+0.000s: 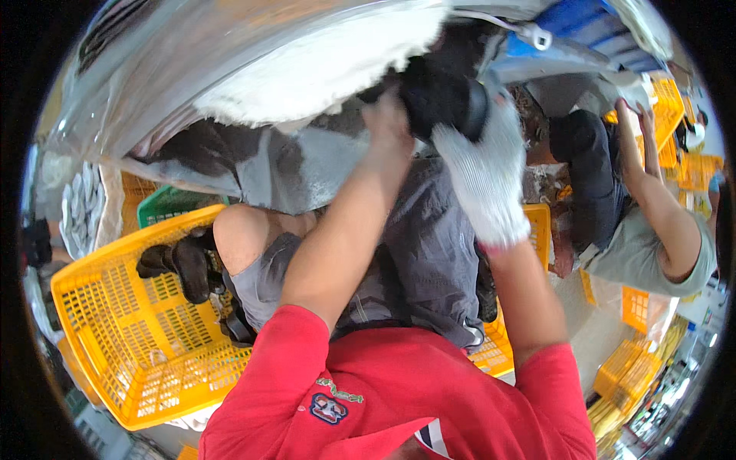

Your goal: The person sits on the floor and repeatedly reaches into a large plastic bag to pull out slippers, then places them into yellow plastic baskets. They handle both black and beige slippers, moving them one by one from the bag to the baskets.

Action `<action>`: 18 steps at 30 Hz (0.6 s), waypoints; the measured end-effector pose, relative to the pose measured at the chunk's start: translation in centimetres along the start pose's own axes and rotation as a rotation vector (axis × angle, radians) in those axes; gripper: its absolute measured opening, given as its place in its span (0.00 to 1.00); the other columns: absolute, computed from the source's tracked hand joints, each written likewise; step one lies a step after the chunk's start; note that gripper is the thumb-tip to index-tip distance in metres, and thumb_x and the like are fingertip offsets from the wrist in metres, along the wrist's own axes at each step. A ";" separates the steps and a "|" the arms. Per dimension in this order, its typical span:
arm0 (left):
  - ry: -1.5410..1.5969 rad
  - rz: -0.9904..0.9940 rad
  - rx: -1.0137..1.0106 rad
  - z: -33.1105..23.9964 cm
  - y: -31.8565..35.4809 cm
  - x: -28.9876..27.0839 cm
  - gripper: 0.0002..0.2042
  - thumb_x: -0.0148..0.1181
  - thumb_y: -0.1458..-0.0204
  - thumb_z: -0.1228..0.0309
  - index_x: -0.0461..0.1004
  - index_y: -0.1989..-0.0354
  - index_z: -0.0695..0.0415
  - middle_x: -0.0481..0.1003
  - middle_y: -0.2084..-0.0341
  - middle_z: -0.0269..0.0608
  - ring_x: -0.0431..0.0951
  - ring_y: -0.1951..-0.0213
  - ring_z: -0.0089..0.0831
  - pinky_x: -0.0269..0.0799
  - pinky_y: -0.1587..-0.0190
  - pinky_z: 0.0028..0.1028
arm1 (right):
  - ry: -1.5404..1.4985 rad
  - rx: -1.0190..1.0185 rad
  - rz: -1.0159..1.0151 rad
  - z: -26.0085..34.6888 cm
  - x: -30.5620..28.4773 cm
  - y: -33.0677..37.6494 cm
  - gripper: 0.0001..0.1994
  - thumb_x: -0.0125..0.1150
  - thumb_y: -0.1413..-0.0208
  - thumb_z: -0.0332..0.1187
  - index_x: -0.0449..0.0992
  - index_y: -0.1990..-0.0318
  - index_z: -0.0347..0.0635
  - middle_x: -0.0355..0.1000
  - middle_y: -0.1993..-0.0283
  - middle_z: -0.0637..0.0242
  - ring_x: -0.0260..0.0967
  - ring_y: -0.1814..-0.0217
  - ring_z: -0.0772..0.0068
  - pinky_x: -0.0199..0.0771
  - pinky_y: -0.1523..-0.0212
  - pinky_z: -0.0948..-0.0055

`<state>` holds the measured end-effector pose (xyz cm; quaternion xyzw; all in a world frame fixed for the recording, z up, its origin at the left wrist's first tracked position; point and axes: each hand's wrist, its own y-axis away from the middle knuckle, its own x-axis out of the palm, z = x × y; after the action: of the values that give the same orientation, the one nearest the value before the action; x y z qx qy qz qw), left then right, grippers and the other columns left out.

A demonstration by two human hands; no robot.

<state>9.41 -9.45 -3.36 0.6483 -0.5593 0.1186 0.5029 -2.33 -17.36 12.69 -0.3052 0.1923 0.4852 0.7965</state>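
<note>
A black, rounded, shoe-like piece [441,96] is up in front of me, below the edge of a white fluffy sheet. My right hand [484,165], in a white knitted glove, is closed round its right side, the thumb across the near face. My left hand [389,121] is bare and at the piece's left side; motion smears its fingers, so their grip is unclear. The white fluffy sheet [322,65] hangs above a stained grey sheet [299,165] spread in front of my knees.
By my left leg stands a yellow crate [146,337] with several black shoes [190,268] in it. A green crate [172,203] is behind it. To my right sits another person [652,238], both hands at a pale item. Yellow crates [629,376] are stacked beyond.
</note>
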 end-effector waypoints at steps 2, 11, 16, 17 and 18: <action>-0.197 0.122 -0.041 -4.4 0.8 -0.4 0.30 0.65 0.40 0.51 0.72 0.36 0.58 0.77 0.40 0.47 0.79 0.42 0.45 0.76 0.38 0.44 | -0.033 -0.084 -0.045 -1.2 1.9 -1.9 0.26 0.66 0.53 0.37 0.74 0.47 0.33 0.79 0.58 0.42 0.79 0.54 0.37 0.79 0.50 0.54; -1.000 0.210 0.328 -5.4 7.5 -5.2 0.32 0.62 0.38 0.43 0.77 0.54 0.70 0.81 0.60 0.50 0.80 0.58 0.37 0.74 0.52 0.37 | -0.593 0.261 0.386 -0.9 4.3 -4.6 0.15 0.65 0.41 0.31 0.80 0.48 0.38 0.79 0.58 0.58 0.77 0.55 0.66 0.79 0.53 0.67; -0.904 0.129 0.106 -4.6 5.1 -2.3 0.31 0.70 0.45 0.43 0.70 0.63 0.64 0.74 0.70 0.42 0.73 0.69 0.32 0.73 0.61 0.34 | 0.557 -0.593 0.494 1.5 -1.2 3.0 0.35 0.74 0.54 0.37 0.74 0.36 0.39 0.70 0.32 0.48 0.61 0.26 0.38 0.55 0.27 0.43; -0.801 0.029 -0.015 -4.6 6.2 -2.4 0.27 0.67 0.40 0.48 0.70 0.55 0.64 0.77 0.62 0.47 0.79 0.62 0.36 0.77 0.53 0.34 | 0.706 -0.685 0.446 1.0 -0.9 3.7 0.32 0.73 0.55 0.38 0.77 0.39 0.40 0.72 0.35 0.50 0.64 0.29 0.37 0.58 0.30 0.37; -0.636 0.096 -0.141 -4.8 7.5 -2.9 0.24 0.61 0.36 0.51 0.70 0.50 0.63 0.78 0.61 0.45 0.81 0.59 0.34 0.79 0.55 0.35 | 0.726 -0.756 0.425 0.4 -0.6 3.6 0.26 0.70 0.52 0.35 0.79 0.43 0.44 0.76 0.41 0.54 0.69 0.36 0.40 0.60 0.34 0.36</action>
<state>4.03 -2.90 0.74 0.5894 -0.7250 -0.1053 0.3406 -5.75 -16.25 12.27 -0.6712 0.3241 0.5338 0.3994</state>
